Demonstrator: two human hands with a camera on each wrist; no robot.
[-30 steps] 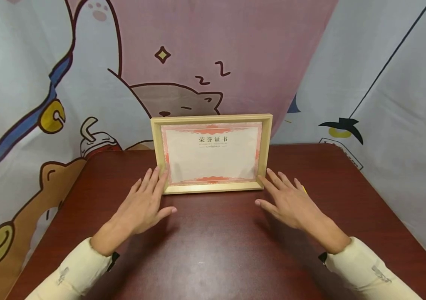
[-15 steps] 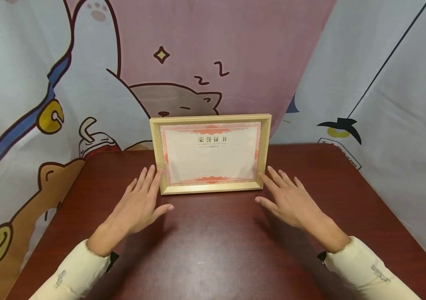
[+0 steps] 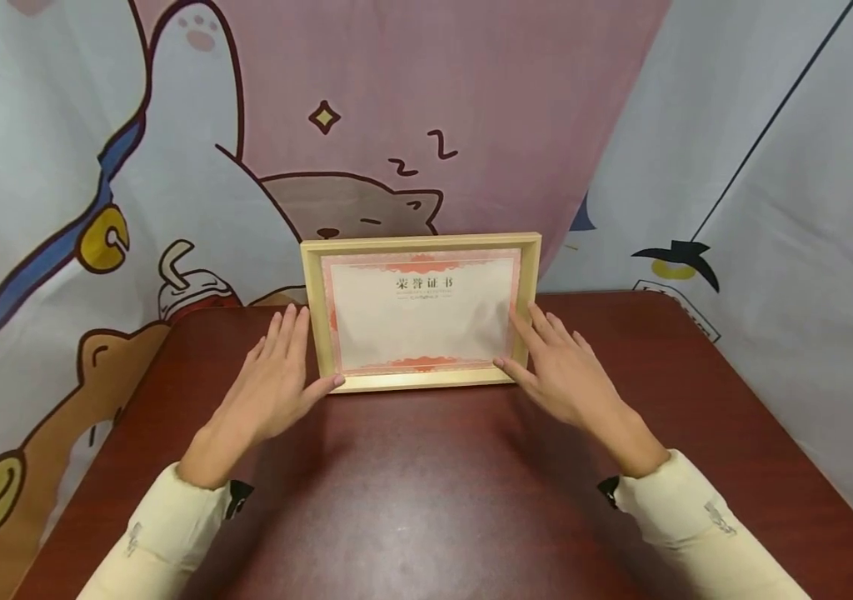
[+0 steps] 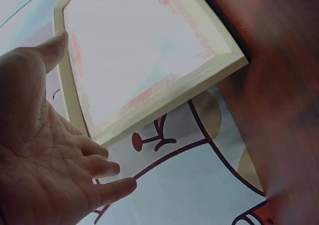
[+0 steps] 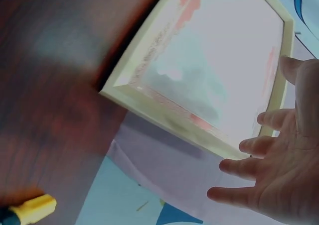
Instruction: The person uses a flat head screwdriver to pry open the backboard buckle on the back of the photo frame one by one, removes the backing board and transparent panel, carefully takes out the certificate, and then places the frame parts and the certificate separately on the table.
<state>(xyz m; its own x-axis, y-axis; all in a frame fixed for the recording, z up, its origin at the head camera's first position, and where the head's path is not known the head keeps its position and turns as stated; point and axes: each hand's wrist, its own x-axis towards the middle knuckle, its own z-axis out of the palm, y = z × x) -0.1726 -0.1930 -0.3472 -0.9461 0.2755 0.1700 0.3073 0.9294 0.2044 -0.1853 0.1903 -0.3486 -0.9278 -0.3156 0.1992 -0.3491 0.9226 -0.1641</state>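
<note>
A light wooden picture frame stands upright toward the back of the table, with a red-bordered certificate inside it. My left hand lies along its left side, fingers straight, thumb stretched to the lower left corner. On the other side my right hand has its fingers spread, and its index finger and thumb overlap the frame's right edge in the head view. Both wrist views show the palms turned toward the frame, with the left hand and right hand right beside its rails.
A dark red-brown table carries the frame. Behind and around it hangs a cartoon-printed curtain. A yellow object with a dark end lies on the table near the right hand; in the head view that hand hides it.
Both hands have moved forward along the frame's sides. The right hand has also shifted left, so its fingers now overlap the frame's edge. The frame stays in place.
</note>
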